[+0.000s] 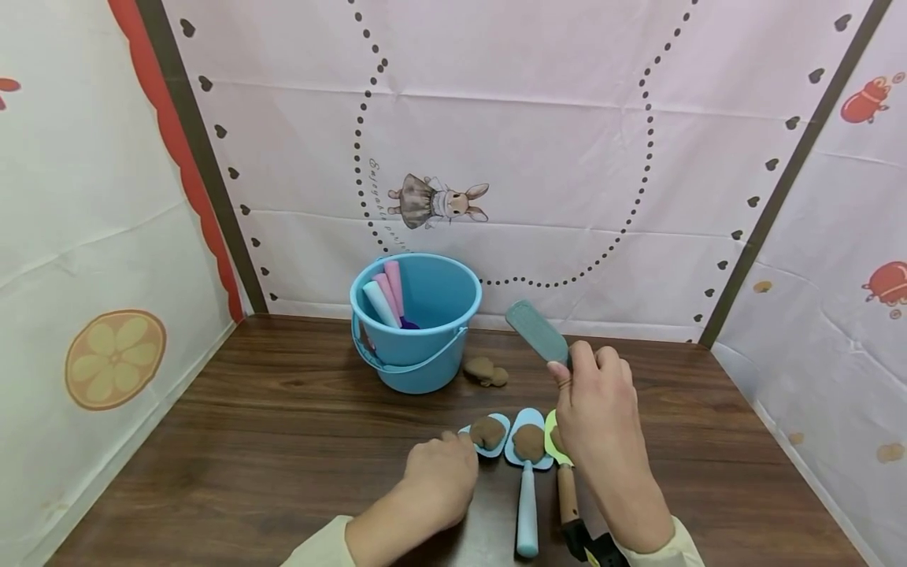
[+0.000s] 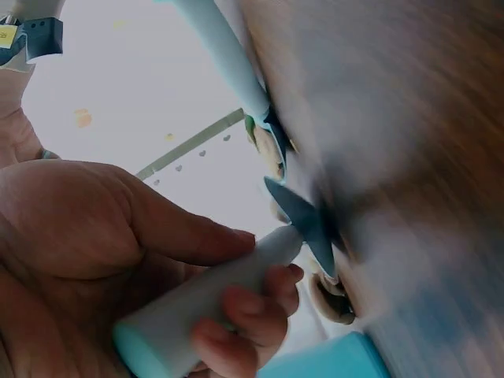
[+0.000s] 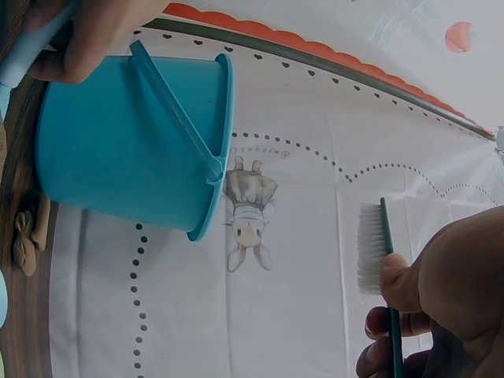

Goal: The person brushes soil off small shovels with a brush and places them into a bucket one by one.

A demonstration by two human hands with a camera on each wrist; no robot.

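Observation:
My left hand [image 1: 442, 480] grips the light-blue handle [image 2: 213, 295] of a small toy shovel. Its blue blade [image 1: 502, 422] carries a brown lump [image 1: 486, 432] low over the table. Up in the air, my right hand [image 1: 598, 402] pinches a teal brush [image 1: 536, 331] between thumb and fingers. White bristles [image 3: 370, 252] show on one side of it in the right wrist view. Between the hands lies a second blue shovel [image 1: 527, 512] with a brown lump on its blade. Beside that one is a green shovel [image 1: 550, 428] with a wooden handle, partly hidden by my right hand.
A blue bucket [image 1: 425, 364] stands at the back of the wooden table [image 1: 283, 441], with pink and light-blue handles sticking up inside. Brown lumps [image 1: 482, 368] lie at its right foot. Printed white cloth [image 1: 567, 173] walls off the back and both sides.

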